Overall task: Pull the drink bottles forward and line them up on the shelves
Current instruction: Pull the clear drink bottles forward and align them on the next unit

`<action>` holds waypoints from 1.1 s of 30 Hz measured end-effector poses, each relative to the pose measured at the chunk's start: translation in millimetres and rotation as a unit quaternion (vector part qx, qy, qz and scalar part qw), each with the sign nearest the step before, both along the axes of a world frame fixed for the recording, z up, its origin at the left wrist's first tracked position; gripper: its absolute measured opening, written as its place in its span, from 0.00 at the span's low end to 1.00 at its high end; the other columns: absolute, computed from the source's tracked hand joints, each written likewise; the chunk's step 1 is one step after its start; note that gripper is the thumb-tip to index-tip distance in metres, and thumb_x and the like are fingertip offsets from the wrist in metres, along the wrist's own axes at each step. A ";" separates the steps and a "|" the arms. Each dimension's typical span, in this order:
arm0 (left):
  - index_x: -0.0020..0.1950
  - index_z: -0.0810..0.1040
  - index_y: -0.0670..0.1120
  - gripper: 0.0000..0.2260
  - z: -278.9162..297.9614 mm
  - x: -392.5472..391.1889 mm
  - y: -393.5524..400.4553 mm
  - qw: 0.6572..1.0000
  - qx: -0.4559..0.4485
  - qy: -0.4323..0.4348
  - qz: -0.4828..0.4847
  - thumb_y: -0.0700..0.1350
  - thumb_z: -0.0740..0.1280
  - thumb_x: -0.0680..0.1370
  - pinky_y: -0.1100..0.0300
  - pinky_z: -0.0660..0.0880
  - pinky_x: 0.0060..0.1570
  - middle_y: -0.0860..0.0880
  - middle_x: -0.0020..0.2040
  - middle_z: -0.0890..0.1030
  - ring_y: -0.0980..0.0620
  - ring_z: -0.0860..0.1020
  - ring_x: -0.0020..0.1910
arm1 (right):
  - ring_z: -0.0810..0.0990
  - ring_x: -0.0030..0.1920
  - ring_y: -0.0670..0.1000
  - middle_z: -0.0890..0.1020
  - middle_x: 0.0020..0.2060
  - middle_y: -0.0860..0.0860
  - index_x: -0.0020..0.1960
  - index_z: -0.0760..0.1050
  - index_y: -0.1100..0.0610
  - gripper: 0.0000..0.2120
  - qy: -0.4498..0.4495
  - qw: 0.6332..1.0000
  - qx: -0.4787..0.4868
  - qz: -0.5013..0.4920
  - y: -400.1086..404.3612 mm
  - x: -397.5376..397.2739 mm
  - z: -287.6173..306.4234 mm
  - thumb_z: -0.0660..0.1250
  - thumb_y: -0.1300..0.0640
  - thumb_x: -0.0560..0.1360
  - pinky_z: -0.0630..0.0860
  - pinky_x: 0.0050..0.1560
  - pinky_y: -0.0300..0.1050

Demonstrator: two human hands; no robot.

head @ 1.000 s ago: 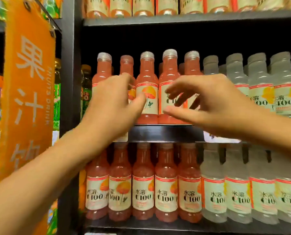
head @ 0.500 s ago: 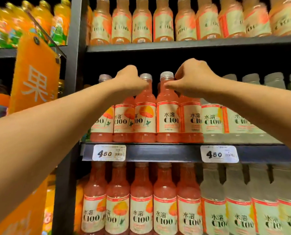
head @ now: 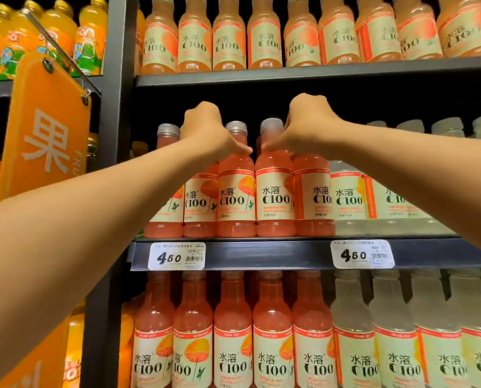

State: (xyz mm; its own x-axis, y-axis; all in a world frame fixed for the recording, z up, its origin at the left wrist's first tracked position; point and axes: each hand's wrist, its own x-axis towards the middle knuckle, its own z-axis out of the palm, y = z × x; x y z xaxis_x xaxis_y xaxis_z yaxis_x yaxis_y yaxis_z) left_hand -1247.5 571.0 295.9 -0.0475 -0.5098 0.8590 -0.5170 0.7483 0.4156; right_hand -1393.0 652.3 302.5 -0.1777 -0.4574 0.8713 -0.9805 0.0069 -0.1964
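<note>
Pink C100 drink bottles stand in a row at the front of the middle shelf [head: 261, 254]. My left hand [head: 205, 130] curls over the neck of the second pink bottle [head: 198, 204] from the left and hides its cap. My right hand [head: 309, 124] curls round the neck of the fifth pink bottle [head: 313, 197], its thumb against the fourth bottle [head: 274, 191]. The third bottle [head: 235, 191] stands free between my hands. Both forearms reach in from the lower corners.
Pale C100 bottles [head: 348, 197] continue the row to the right. Full rows fill the upper shelf [head: 289, 75] and the lower level [head: 273, 345]. An orange hanging sign [head: 46, 130] sticks out at the left, beside the dark upright post [head: 116, 107]. Price tags [head: 176, 256] sit on the shelf edge.
My hands rose from the bottle labels to the necks and closed on them. The view tilted upward. Over the last half second the hands barely moved.
</note>
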 end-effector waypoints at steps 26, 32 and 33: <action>0.46 0.83 0.44 0.13 -9.9 5.1 -6.8 0.999 -0.028 -0.022 -0.008 0.51 0.77 0.69 0.58 0.78 0.32 0.48 0.38 0.82 0.52 0.81 0.36 | 0.82 0.40 0.52 0.82 0.42 0.54 0.49 0.78 0.58 0.20 -0.091 0.996 -0.008 -0.004 15.8 -57.8 -18.7 0.77 0.45 0.67 0.81 0.38 0.46; 0.43 0.83 0.44 0.14 -11.3 3.8 -3.6 0.999 -0.041 -0.001 0.007 0.52 0.78 0.68 0.62 0.71 0.27 0.48 0.35 0.81 0.54 0.80 0.34 | 0.80 0.39 0.54 0.80 0.38 0.54 0.41 0.76 0.58 0.23 -0.011 0.997 -0.064 -0.050 9.2 -49.6 -26.4 0.77 0.39 0.66 0.74 0.34 0.45; 0.43 0.83 0.43 0.14 -12.0 2.5 -2.8 0.999 -0.047 -0.002 0.010 0.52 0.78 0.68 0.62 0.71 0.27 0.48 0.35 0.81 0.54 0.79 0.34 | 0.80 0.40 0.55 0.80 0.39 0.54 0.41 0.76 0.59 0.24 -0.004 0.997 -0.067 -0.049 8.2 -48.7 -27.4 0.77 0.39 0.66 0.75 0.35 0.47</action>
State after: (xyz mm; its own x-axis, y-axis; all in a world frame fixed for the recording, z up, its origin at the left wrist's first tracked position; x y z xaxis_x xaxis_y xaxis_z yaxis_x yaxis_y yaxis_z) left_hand -1244.9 568.2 284.0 -0.0407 -0.4284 0.9027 -0.5338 0.7730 0.3428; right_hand -1441.7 660.6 275.1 -0.2234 -0.3175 0.9215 -0.9747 0.0747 -0.2106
